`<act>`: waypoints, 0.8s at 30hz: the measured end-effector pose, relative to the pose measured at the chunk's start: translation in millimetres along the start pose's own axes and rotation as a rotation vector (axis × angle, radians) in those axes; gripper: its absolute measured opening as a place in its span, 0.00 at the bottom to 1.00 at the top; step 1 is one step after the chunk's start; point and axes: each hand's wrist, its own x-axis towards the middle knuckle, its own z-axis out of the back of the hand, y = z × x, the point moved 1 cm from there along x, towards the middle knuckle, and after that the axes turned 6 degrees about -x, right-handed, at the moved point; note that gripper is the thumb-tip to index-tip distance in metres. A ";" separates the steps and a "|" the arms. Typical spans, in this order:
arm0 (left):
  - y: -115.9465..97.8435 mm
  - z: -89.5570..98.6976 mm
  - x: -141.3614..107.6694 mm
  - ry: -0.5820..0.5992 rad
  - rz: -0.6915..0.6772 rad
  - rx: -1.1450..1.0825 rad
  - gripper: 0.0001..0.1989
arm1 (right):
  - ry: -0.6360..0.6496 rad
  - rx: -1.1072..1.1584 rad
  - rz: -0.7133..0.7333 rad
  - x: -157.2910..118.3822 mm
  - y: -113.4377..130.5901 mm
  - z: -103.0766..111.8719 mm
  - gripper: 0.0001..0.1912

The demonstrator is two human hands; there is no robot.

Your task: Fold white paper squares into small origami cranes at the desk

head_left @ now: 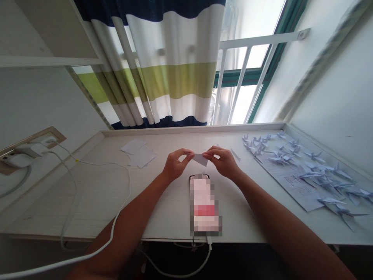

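Observation:
A small folded piece of white paper (201,159) is held up over the desk between both hands. My left hand (176,163) pinches its left corner between thumb and fingers. At the right corner, my right hand (221,160) grips it the same way. The paper's lower part hangs down toward a phone (204,202), which lies on the desk just below, its screen lit and blurred out. Flat paper squares (142,156) lie to the left of my left hand. Thin paper strips (235,154) rest just beyond my right hand.
Several folded paper cranes (317,175) spread over the right side of the desk (163,202), some on a printed sheet (294,186). A white cable (129,182) crosses the left side from a wall socket (52,134). Another cable (209,249) hangs from the phone. Behind are a curtain (175,77) and window bars.

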 end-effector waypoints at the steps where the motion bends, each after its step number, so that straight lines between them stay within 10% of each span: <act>1: 1.1 -0.6 0.1 -0.043 0.071 -0.075 0.12 | -0.003 0.036 -0.027 0.0 -0.2 -0.5 0.11; 8: 5.1 -4.8 3.3 -0.140 0.300 -0.556 0.16 | 0.100 0.329 -0.209 0.6 2.5 -4.1 0.14; 24: -0.1 -2.1 3.0 -0.070 0.278 -0.499 0.14 | 0.219 0.574 -0.310 -2.8 5.9 -13.1 0.16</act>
